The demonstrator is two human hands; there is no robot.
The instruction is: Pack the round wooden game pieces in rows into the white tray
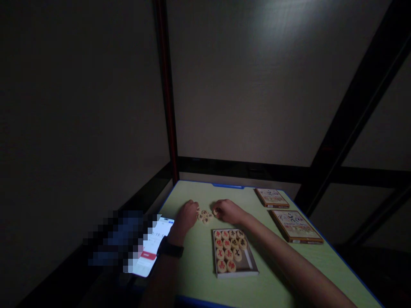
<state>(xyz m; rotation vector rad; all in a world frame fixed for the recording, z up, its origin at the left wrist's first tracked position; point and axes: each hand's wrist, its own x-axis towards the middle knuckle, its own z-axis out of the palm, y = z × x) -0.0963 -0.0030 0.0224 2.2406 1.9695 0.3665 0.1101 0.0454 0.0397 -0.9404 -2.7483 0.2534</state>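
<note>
Several round wooden game pieces (204,215) lie in a small cluster on the green table (199,273). At the cluster's left edge is my left hand (189,212), its fingers curled against a piece. My right hand (227,211) is on the cluster's right side, fingers closed on a round piece (216,211). Nearer to me stands an open shallow box (253,272), holding rows of pieces with red and black characters. Its lower right part shows bare bottom and a pale strip.
Two flat printed boxes (272,198) (297,226) lie at the table's right side. A lit phone (154,244) is at the left edge, beside my left wrist, which wears a dark band. Walls stand behind and to the left.
</note>
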